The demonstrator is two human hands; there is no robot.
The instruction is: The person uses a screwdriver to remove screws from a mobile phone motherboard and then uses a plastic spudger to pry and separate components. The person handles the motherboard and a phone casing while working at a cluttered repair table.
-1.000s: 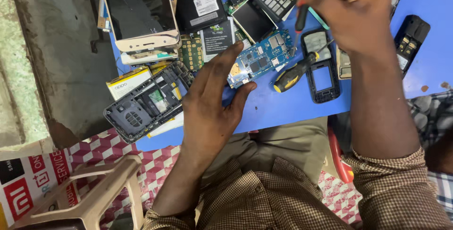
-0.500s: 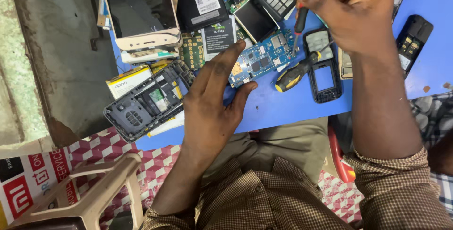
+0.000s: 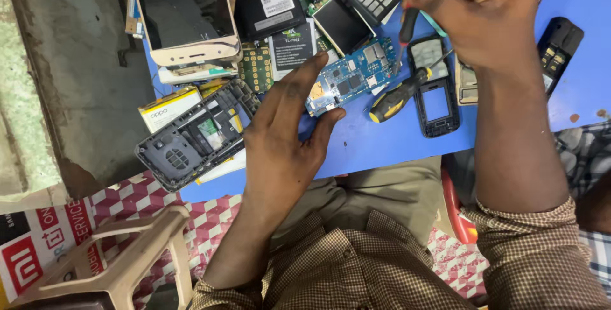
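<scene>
Blue circuit board (image 3: 353, 76) lies flat on the blue table (image 3: 407, 144), long axis tilted up to the right, pinned at its near-left end by the left hand (image 3: 286, 132), fingers spread. Right hand (image 3: 477, 11) is held above its far-right end, fist closed on a red-and-black tool (image 3: 407, 27) angled down at the board

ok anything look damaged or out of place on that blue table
Nothing looks spilled. The oddities are stripped phone parts: a bare blue circuit board under the left hand's fingers, an empty black phone frame, and a grey phone shell overhanging the blue table's near edge.
</scene>
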